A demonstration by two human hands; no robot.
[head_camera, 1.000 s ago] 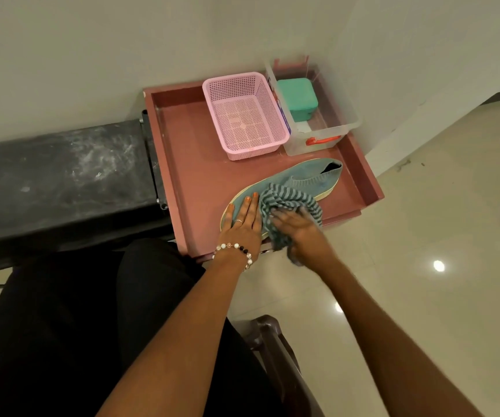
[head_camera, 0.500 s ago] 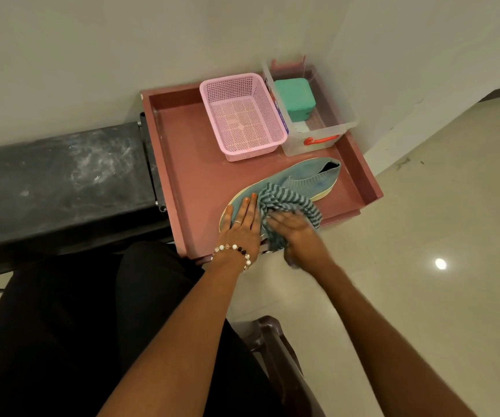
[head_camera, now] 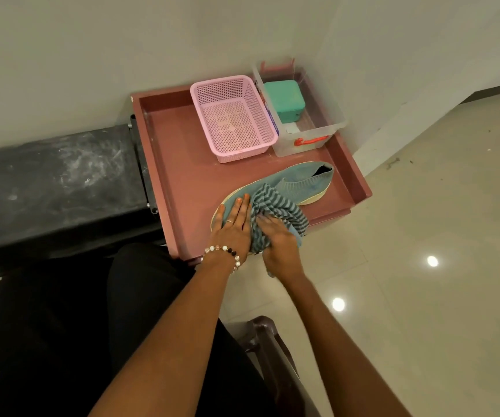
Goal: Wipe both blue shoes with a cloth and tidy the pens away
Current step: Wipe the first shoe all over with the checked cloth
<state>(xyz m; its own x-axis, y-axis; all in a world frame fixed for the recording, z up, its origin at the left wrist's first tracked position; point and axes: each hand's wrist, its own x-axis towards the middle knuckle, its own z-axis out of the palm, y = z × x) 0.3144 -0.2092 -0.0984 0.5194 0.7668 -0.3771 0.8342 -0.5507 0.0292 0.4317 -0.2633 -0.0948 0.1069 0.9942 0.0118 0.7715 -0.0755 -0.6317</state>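
Right now, head cam: left hand [head_camera: 233,227] flat, fingers straight, pinning blue shoe [head_camera: 287,183] on the red tray [head_camera: 176,164]; right hand [head_camera: 278,237] bunches the striped cloth [head_camera: 275,206] on its upper. Wiping shoe one. Next probably shoe two and the pens, neither in view.

Bare forearms, beaded bracelet [head_camera: 224,252] at left wrist, thin ring [head_camera: 230,221] on left hand [head_camera: 233,227], black trousers [head_camera: 62,326]

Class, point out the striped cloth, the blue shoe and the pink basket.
striped cloth [head_camera: 278,210], head view, bunched middle.
blue shoe [head_camera: 299,182], head view, knitted upper near the collar.
pink basket [head_camera: 260,145], head view, front rim.
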